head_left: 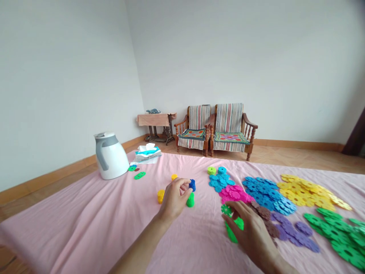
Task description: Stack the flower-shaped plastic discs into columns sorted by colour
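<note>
My left hand (176,196) is over the middle of the pink-covered table, thumb and forefinger closed about a small stack of dark blue notched discs (192,185). Just below those fingertips stands a green stack (190,200). Beside the same hand are a yellow stack (161,196) and, behind it, another yellow piece (174,177). Farther right, my right hand (242,220) pinches a green notched disc (226,209) between thumb and fingers. Beneath that hand lie more bright green discs (234,230), partly hidden by it.
Heaps of light blue (219,182), pink (235,194), blue (266,193), yellow (309,190), brown (262,213), purple (295,231) and green discs (339,232) spread rightward. A white jug (112,158) and tissue box (148,153) stand at the back left. Two chairs (229,129) stand beyond.
</note>
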